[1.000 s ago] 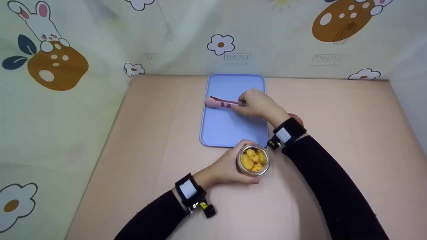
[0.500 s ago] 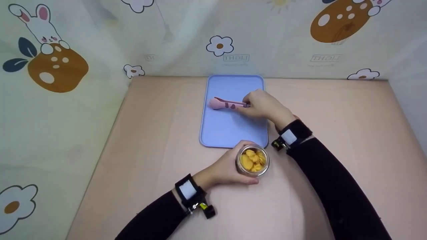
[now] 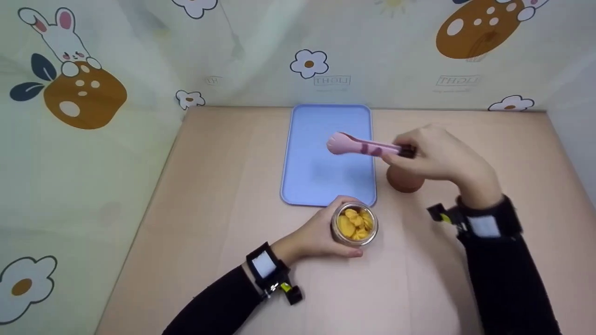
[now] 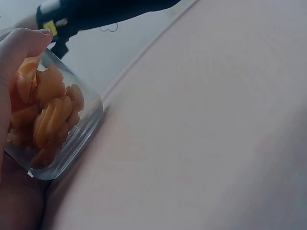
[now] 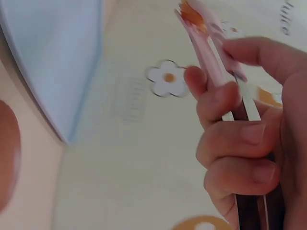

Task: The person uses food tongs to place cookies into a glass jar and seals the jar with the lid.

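Note:
My right hand (image 3: 435, 156) grips pink tongs (image 3: 361, 146) by their rear end and holds them in the air over the right edge of the blue tray (image 3: 321, 186). In the right wrist view my fingers (image 5: 230, 103) curl round the tongs (image 5: 206, 38). My left hand (image 3: 316, 237) wraps round a glass jar (image 3: 354, 224) of yellow-orange pieces that stands on the table just in front of the tray. The left wrist view shows the jar (image 4: 50, 122) close up against my palm.
A round brown lid (image 3: 404, 180) lies on the table right of the tray, partly under my right hand. The pink table (image 3: 209, 186) is fenced by patterned curtain walls (image 3: 93, 93) at the back and both sides.
My right hand has lifted the tongs off the tray and carried them to the right, which uncovers the brown lid. The left hand and the jar stay put.

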### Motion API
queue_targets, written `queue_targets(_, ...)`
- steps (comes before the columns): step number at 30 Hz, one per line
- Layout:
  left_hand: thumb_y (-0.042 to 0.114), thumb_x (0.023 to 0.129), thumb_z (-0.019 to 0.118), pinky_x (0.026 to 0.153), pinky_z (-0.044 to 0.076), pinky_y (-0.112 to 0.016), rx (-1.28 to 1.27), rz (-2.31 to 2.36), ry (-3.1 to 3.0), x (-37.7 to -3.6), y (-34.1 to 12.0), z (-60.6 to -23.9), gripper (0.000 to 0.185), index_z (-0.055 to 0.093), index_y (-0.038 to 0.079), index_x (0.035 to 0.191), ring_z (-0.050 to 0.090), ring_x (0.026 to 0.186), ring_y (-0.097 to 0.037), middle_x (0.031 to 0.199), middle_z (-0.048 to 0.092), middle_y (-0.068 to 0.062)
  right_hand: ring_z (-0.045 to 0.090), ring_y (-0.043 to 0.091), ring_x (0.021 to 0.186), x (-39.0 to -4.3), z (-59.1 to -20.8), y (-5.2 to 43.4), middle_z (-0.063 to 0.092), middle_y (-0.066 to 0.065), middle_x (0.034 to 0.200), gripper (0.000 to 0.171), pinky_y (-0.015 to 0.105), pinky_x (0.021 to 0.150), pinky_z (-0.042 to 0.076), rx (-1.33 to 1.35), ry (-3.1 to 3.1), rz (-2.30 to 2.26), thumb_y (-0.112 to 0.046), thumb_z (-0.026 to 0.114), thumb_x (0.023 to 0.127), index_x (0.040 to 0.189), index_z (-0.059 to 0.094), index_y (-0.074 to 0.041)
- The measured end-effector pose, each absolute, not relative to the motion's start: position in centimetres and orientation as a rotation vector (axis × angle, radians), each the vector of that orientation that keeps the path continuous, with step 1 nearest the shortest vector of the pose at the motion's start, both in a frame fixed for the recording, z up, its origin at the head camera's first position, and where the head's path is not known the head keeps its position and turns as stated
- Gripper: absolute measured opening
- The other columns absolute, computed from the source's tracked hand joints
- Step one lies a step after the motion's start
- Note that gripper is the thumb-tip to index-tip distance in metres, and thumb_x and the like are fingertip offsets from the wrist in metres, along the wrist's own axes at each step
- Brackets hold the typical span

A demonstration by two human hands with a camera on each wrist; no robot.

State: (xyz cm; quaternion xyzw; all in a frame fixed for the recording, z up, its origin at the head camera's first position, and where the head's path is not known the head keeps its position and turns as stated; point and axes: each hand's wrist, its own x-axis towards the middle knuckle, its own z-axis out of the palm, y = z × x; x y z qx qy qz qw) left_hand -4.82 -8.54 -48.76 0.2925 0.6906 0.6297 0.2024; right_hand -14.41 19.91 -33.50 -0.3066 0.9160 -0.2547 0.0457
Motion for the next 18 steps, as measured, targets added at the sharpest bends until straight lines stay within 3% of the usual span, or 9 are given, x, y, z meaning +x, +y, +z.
queue_targets(12, 0.024, 0.075, 0.102, 0.124, 0.042, -0.037, 0.771, 1.723, 1.963, -4.9, -9.4, -48.5, 0.098, 0.045, 0.021, 0.154, 0.059, 0.136, -0.013, 0.147, 0.062, 0.006, 0.044, -0.003, 0.055, -8.0, -30.6, 22.6, 0.047, -0.022, 0.066, 0.013, 0.021, 0.046, 0.039, -1.092, 2.685, -0.786, -0.023, 0.086, 0.094, 0.086, 0.075, -0.024)
queue_targets(18, 0.023, 0.075, 0.102, 0.123, 0.043, -0.037, 0.752, 1.728, 1.951, -4.8, -9.3, -48.5, 0.099, 0.045, 0.022, 0.155, 0.061, 0.135, -0.013, 0.148, 0.061, 0.006, 0.042, -0.006, 0.051, -6.8, -30.3, 22.7, 0.043, -0.027, 0.061, 0.022, 0.019, 0.046, 0.038, -1.037, 2.623, -0.750, -0.024, 0.086, 0.093, 0.081, 0.070, -0.032)
